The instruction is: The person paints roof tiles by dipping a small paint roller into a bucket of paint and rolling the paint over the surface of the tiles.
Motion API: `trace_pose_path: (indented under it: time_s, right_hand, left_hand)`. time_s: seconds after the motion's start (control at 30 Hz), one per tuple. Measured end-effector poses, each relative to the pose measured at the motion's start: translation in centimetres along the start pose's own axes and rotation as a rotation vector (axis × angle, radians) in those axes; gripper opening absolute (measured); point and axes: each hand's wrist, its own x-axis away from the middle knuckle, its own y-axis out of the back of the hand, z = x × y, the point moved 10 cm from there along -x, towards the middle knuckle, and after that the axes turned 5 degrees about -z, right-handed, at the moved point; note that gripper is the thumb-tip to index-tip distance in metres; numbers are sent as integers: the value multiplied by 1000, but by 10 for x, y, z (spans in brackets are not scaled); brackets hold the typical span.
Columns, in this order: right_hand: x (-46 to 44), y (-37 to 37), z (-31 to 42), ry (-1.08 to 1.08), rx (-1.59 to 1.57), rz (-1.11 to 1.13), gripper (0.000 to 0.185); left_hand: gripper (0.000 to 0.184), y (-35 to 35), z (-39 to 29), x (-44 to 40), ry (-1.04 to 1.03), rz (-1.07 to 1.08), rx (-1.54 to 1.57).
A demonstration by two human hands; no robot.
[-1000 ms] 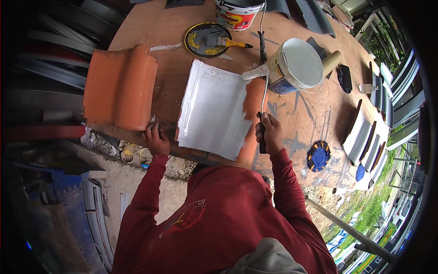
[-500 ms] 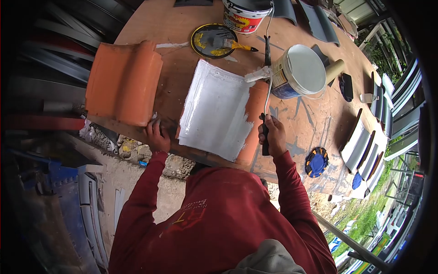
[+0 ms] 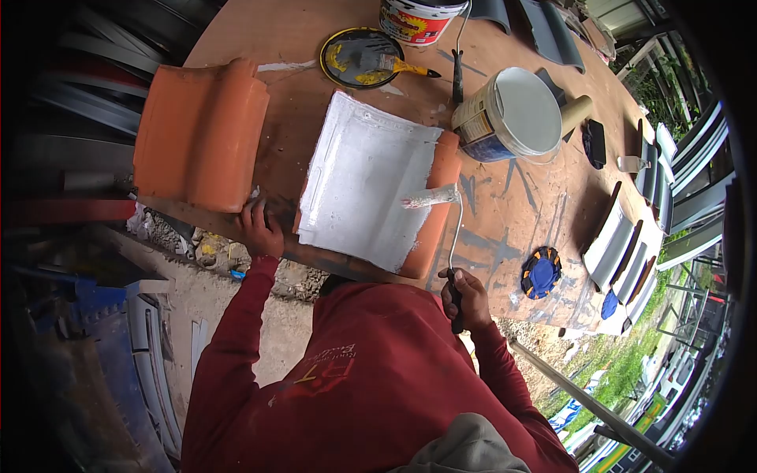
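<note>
A curved roof tile (image 3: 367, 181) lies on the table, mostly coated in white paint, with a bare orange strip along its right side. My right hand (image 3: 470, 299) is closed round the black handle of a small paint roller (image 3: 430, 197). The roller's white sleeve lies over the lower right part of that tile, across the edge of the paint. My left hand (image 3: 260, 229) rests with its fingers apart on the table's front edge, beside the lower corner of an unpainted orange roof tile (image 3: 201, 134). It holds nothing.
A bucket of white paint (image 3: 493, 118) stands behind the painted tile. Farther back are a red-labelled paint bucket (image 3: 414, 22) and a paint-smeared lid (image 3: 347, 59) with a paintbrush (image 3: 402, 67) on it. A blue round cloth item (image 3: 542, 273) and a black phone-like object (image 3: 594, 144) lie at right.
My right hand has drawn the roller toward me, from the tile's far right corner to its lower right part. My left hand stays at the table edge. The view has shifted slightly.
</note>
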Motion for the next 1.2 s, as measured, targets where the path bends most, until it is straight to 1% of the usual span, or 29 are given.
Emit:
trace_pose_path:
  time_s: [0.07, 0.13, 0.2, 0.3, 0.37, 0.47, 0.6, 0.73, 0.8, 0.83, 0.9, 0.93, 0.97, 1.03, 1.07, 1.1, 1.13, 1.2]
  right_hand:
    - [-9, -3, 0, -20, -101, -32, 47]
    - [-32, -21, 26, 86, -86, -66, 44]
    - [-61, -34, 50, 145, -87, -147, 40]
    - [-86, -42, 69, 204, -97, -181, 39]
    - [-83, -40, 60, 210, -74, -188, 38]
    - [-67, -29, 43, 299, 96, -267, 38]
    - [-77, -41, 66, 354, 33, -279, 34]
    - [-75, -35, 70, 365, 18, -315, 33]
    - [-61, -34, 60, 345, 149, -334, 32]
    - [-61, -36, 59, 347, 147, -336, 32]
    - [-67, -37, 48, 258, -73, -321, 31]
    - [-74, -43, 52, 213, -125, -270, 30]
    - [-78, -47, 58, 206, -133, -274, 30]
    - [-84, -66, 62, 159, -361, -199, 31]
    - [-84, -71, 54, 135, -398, -147, 33]
    - [-76, -73, 49, 145, -413, -151, 33]
    - [-64, -79, 36, 95, -454, -136, 33]
    - [-41, -93, 15, -14, -524, -110, 34]
  left_hand:
    - [38, 0, 0, 1, 0, 5, 1]
    - [37, 0, 0, 1, -9, 3, -1]
    - [37, 2, -3, 1, -18, -4, 5]
    - [36, 4, -3, 1, -7, -19, 8]
    - [36, 3, 0, -2, 20, -32, 11]
    - [35, 6, -4, 3, 24, -50, 15]
    - [35, 8, 1, 0, 23, -35, 4]
    - [34, 4, -1, 1, 10, -33, -8]
    - [34, 5, 0, 1, 10, -54, -49]
    - [34, 5, 2, 1, 7, -55, -48]
    - [35, -1, 6, 4, 49, 2, 38]
    - [35, -2, 5, 5, 45, 10, 40]
    - [35, -3, 6, 4, 48, 27, 44]
    - [35, -1, 7, 4, 34, 45, 42]
    - [34, 2, 4, 4, 14, 0, 19]
    - [33, 4, 2, 2, -5, -50, 1]
    - [34, 1, 5, 3, 20, -1, 40]
    - [35, -1, 6, 1, 20, -1, 45]
